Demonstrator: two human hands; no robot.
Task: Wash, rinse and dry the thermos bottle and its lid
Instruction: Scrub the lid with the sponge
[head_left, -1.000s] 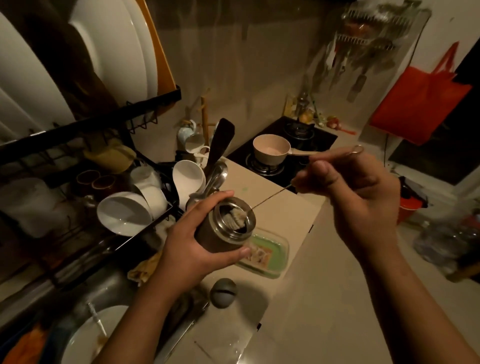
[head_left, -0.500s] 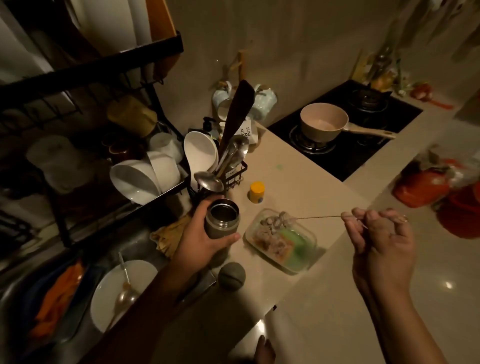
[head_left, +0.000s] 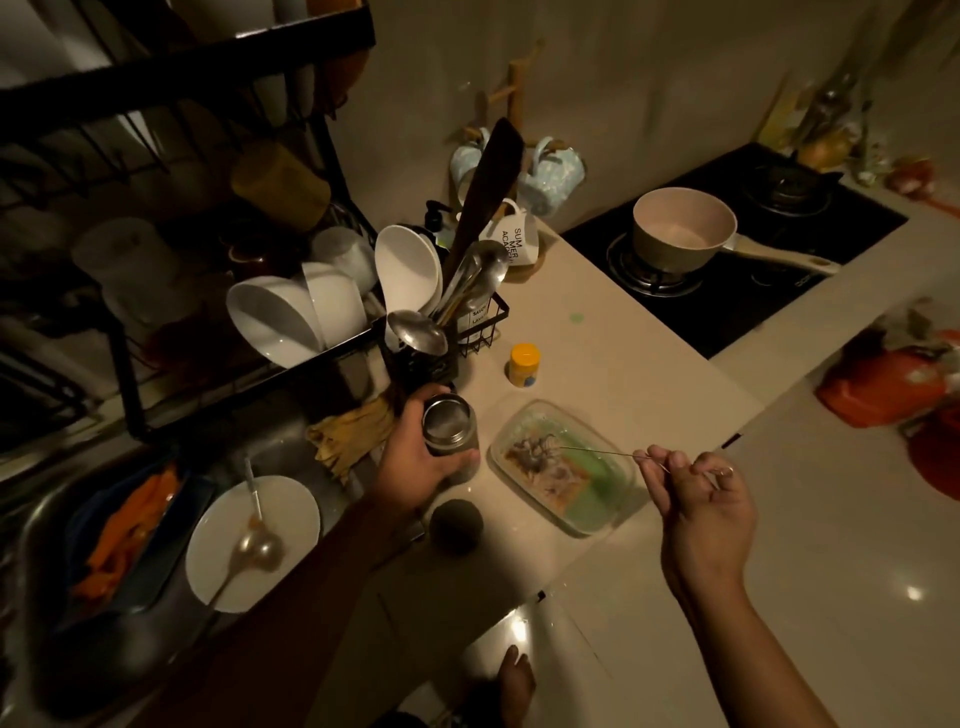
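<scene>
My left hand (head_left: 418, 460) grips the short steel thermos bottle (head_left: 449, 431), upright with its mouth open, at the counter's edge by the sink. Its dark round lid (head_left: 456, 526) lies on the counter just in front of it. My right hand (head_left: 698, 499) pinches the thin wire handle of a bottle brush (head_left: 540, 451), whose bristled head rests in a clear glass dish (head_left: 563, 467) holding green soapy liquid and a sponge, right of the thermos.
A sink (head_left: 280, 452) at left holds a white plate (head_left: 253, 543) with a spoon and an orange item. Behind it a dish rack (head_left: 249, 332) carries bowls and a utensil caddy. A small yellow-capped jar (head_left: 524, 365), a stove with a pot (head_left: 683, 228) and hanging mugs stand further back.
The brush left the thermos mouth and its head now rests in the glass dish. My left hand lowered the thermos toward the counter. My view tilted downward.
</scene>
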